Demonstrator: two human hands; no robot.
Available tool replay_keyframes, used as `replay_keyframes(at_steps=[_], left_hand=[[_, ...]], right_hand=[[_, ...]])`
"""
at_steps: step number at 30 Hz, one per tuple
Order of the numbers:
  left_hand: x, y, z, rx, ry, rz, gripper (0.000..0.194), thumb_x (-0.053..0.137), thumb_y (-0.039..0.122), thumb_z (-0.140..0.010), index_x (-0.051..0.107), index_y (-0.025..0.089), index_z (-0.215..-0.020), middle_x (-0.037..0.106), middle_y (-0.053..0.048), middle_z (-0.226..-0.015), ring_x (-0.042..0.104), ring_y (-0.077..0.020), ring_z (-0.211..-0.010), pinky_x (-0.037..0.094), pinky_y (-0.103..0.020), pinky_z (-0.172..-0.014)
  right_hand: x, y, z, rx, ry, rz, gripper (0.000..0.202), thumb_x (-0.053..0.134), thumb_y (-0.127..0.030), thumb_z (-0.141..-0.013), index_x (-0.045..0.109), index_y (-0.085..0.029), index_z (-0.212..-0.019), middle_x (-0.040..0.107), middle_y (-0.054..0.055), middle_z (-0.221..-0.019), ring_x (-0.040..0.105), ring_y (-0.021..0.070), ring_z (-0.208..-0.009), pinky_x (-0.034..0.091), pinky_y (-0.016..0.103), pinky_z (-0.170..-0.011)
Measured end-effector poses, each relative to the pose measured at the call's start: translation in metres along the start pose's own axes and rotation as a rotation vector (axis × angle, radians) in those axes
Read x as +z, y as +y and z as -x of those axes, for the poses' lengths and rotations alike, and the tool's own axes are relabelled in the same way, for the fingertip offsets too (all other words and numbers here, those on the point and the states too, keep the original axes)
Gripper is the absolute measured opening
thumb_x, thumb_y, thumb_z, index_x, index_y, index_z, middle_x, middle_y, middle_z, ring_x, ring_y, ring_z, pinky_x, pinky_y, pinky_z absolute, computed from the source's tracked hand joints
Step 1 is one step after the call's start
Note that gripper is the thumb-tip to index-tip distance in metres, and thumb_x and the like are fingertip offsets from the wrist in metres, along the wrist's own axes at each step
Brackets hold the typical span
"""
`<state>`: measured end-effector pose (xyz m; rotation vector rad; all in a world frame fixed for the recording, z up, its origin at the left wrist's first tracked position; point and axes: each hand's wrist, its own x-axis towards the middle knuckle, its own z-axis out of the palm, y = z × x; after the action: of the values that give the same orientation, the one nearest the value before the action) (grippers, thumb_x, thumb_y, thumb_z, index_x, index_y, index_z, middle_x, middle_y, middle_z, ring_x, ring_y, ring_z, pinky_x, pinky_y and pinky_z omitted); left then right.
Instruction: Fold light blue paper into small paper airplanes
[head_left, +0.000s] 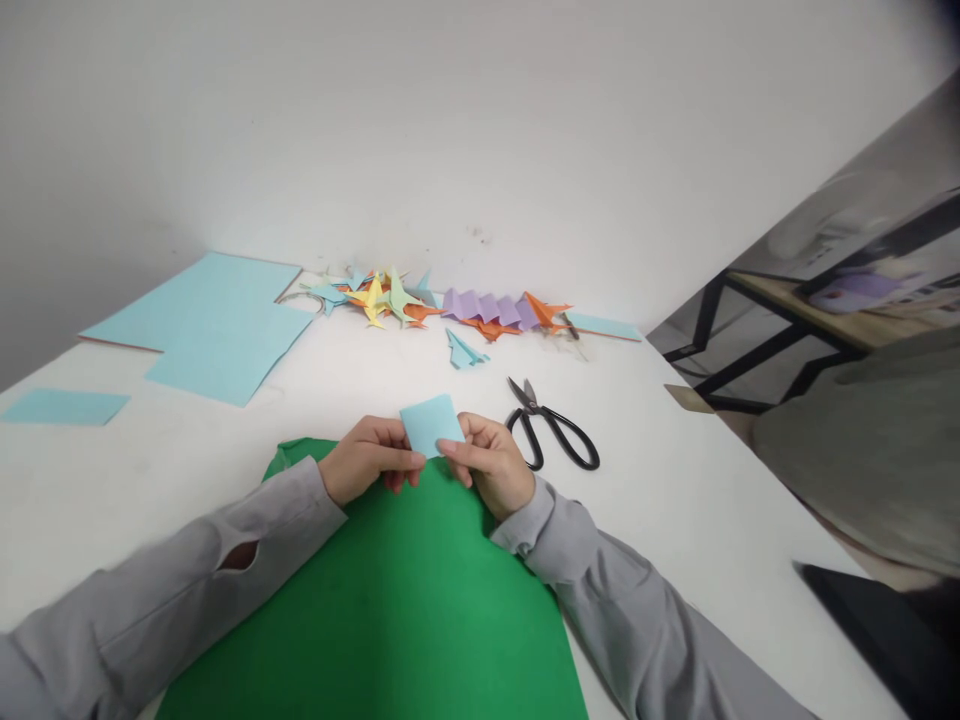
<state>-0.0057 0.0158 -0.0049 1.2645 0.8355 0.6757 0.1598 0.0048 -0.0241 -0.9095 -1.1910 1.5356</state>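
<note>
A small light blue square of paper (pixel 430 424) is held up between both hands over a green sheet (pixel 375 600). My left hand (pixel 371 457) pinches its left lower edge between thumb and fingers. On the other side, my right hand (pixel 495 462) grips the right edge, its thumb lying on the front face. Just right of that hand, black-handled scissors (pixel 559 428) rest on the white table with their blades slightly apart. A folded blue paper piece (pixel 465 350) lies beyond the square.
Large blue sheets (pixel 225 320) lie at the back left, with a blue rectangle (pixel 67 406) nearer the left edge. Folded paper birds (pixel 386 297) and a purple pleated strip (pixel 487 308) line the wall. A dark flat object (pixel 855 620) is at right, near a seated person (pixel 862 450).
</note>
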Motion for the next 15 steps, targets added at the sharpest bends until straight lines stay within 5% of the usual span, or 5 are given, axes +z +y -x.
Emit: replay_keyframes(at_steps=[7, 11, 15], left_hand=[[-0.003, -0.002, 0.001, 0.017, 0.043, 0.047, 0.013, 0.059, 0.019, -0.059, 0.057, 0.012, -0.048, 0.055, -0.001, -0.043, 0.047, -0.0094, -0.037, 0.034, -0.022, -0.04], [-0.002, -0.004, 0.0, 0.031, 0.035, -0.013, 0.014, 0.06, 0.021, -0.061, 0.056, 0.012, -0.051, 0.055, 0.0, -0.045, 0.047, -0.0089, -0.036, 0.034, -0.022, -0.039], [0.001, -0.005, 0.0, 0.091, 0.084, -0.078, 0.016, 0.06, 0.027, -0.066, 0.057, 0.013, -0.059, 0.054, 0.002, -0.046, 0.046, -0.0077, -0.034, 0.034, -0.021, -0.037]], right_hand=[[-0.002, -0.004, -0.005, -0.047, 0.117, -0.215, 0.036, 0.065, -0.032, -0.066, 0.037, -0.018, -0.048, 0.04, -0.008, -0.033, 0.029, 0.0045, -0.029, 0.023, 0.02, -0.035], [-0.002, 0.002, -0.005, -0.083, 0.087, -0.111, 0.032, 0.059, -0.043, -0.071, 0.046, -0.018, -0.055, 0.047, -0.007, -0.035, 0.034, 0.0057, -0.03, 0.025, 0.02, -0.036], [-0.003, 0.006, -0.003, -0.084, 0.076, 0.001, 0.02, 0.065, -0.035, -0.068, 0.056, -0.017, -0.071, 0.048, -0.008, -0.034, 0.032, 0.0049, -0.027, 0.022, 0.019, -0.032]])
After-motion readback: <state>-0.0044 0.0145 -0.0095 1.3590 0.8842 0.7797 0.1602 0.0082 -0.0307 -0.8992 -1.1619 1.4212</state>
